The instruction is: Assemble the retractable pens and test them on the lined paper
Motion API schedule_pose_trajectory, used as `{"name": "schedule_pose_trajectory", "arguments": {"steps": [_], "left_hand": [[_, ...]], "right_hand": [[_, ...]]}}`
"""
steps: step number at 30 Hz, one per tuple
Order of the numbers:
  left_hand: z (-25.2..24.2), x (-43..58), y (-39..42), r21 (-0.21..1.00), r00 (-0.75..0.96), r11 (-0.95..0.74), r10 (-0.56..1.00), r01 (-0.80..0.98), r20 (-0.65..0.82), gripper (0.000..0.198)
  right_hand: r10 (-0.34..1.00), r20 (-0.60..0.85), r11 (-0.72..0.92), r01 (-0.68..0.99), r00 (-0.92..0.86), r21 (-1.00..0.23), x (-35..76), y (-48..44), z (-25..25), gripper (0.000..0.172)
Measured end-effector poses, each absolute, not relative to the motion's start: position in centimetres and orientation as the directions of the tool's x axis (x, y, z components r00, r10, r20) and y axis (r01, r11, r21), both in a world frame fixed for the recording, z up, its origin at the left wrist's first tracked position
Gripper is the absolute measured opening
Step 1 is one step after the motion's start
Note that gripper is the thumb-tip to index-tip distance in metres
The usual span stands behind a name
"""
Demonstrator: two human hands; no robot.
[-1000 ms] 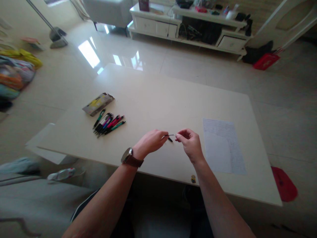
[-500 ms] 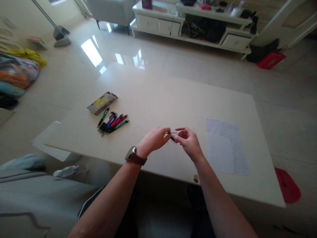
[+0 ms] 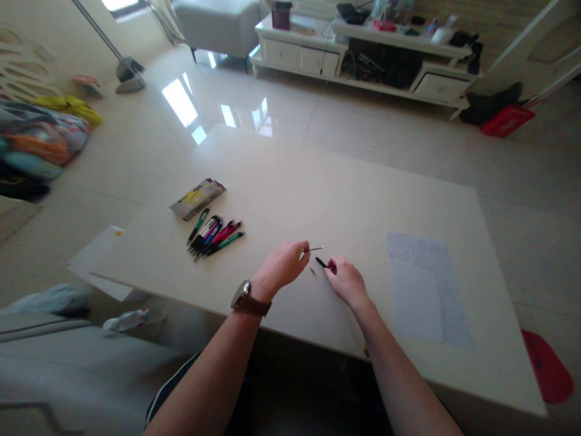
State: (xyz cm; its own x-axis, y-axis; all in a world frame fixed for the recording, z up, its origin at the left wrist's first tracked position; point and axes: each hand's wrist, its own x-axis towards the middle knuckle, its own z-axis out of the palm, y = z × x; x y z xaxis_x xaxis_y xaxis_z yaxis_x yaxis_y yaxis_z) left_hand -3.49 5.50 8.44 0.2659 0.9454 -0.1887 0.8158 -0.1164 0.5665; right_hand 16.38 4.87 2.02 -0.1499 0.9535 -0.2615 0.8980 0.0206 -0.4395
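Observation:
My left hand (image 3: 284, 264), with a brown-strapped watch on its wrist, pinches a thin pen refill (image 3: 316, 248) that points to the right above the table. Close by, my right hand (image 3: 347, 280) has its fingers closed on the end of a black pen barrel (image 3: 321, 263), low at the tabletop. A tiny grey pen part (image 3: 313, 270) lies between the two hands; its exact kind is too small to tell. To the left, several pens (image 3: 213, 236) in black, purple, red and green lie in a loose pile.
The white table (image 3: 318, 188) carries a grey and yellow box (image 3: 198, 198) behind the pens. Sheets of written paper (image 3: 424, 284) lie to the right. A grey sofa (image 3: 109, 369) is at the lower left, a red stool (image 3: 547, 366) beyond the right edge.
My hands have moved apart. The right hand has left the refill and lowered to the black barrel, while the left hand keeps the refill. The whole view has shifted slightly.

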Motion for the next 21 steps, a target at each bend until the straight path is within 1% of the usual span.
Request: {"name": "schedule_pose_trajectory", "arguments": {"steps": [3,5,8,10,15,21], "left_hand": [[8.5,-4.0,5.2,0.516,0.249,-0.103,0.943,0.85,-0.222,0.025],[8.6,-4.2,5.0,0.469,0.211,-0.074,0.946,0.88,-0.248,0.025],[8.7,-4.3,4.7,0.415,0.161,-0.027,0.943,0.909,-0.291,0.025],[8.6,-4.2,4.6,0.403,0.156,-0.019,0.938,0.915,-0.308,0.025],[8.5,-3.4,4.4,0.419,0.196,-0.064,0.94,0.906,-0.28,0.027],[8.4,-2.4,4.4,0.454,0.235,-0.094,0.935,0.886,-0.264,0.027]], "right_hand": [[0.969,-0.211,-0.024,0.796,-0.131,-0.605,16.3,5.0,3.7,0.006],[0.98,-0.152,-0.016,0.712,-0.127,-0.702,16.6,4.9,5.2,0.008],[0.99,-0.068,0.023,0.613,-0.125,-0.79,17.5,4.3,6.9,0.009],[0.994,-0.054,0.009,0.546,-0.099,-0.838,18.2,3.9,7.4,0.012],[0.995,-0.084,-0.057,0.421,-0.046,-0.905,19.0,3.3,7.4,0.018],[0.997,-0.073,-0.06,0.407,-0.016,-0.912,19.0,3.3,7.7,0.018]]}}
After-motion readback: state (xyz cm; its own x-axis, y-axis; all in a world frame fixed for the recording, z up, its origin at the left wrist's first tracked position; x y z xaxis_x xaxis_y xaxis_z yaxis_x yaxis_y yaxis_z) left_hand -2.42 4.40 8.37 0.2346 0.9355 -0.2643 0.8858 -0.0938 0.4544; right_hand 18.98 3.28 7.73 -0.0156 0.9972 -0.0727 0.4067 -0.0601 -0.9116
